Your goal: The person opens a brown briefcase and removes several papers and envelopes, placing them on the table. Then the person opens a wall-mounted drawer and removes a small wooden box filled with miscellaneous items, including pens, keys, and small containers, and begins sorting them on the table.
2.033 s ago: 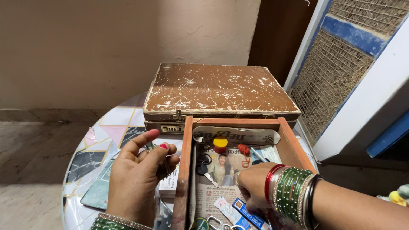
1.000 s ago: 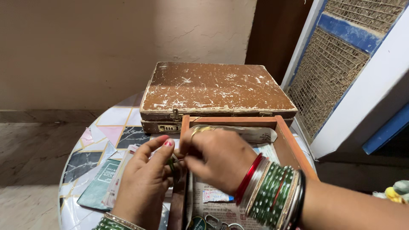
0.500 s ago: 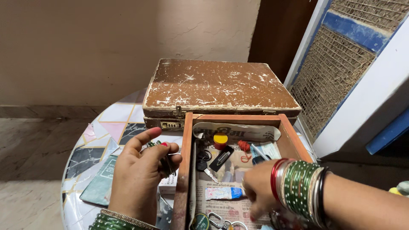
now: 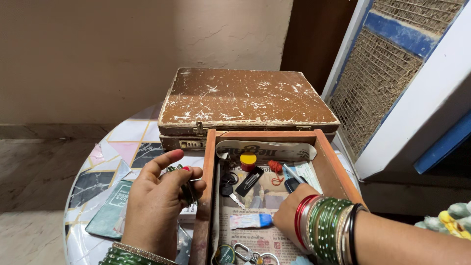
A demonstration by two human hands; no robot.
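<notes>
While newspaper lines it, wooden drawer (image 4: pixel 206 196) stays rectangular.

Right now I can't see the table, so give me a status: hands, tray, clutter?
Left hand curled around small metal bits beside tray. Right hand down inside wooden tray, on newspaper lining. Small tube just left of it.

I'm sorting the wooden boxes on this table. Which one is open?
The tray-like box nearest the person, lined with newspaper and holding keys and a small tube. The scratched brown case behind it is shut.
</notes>
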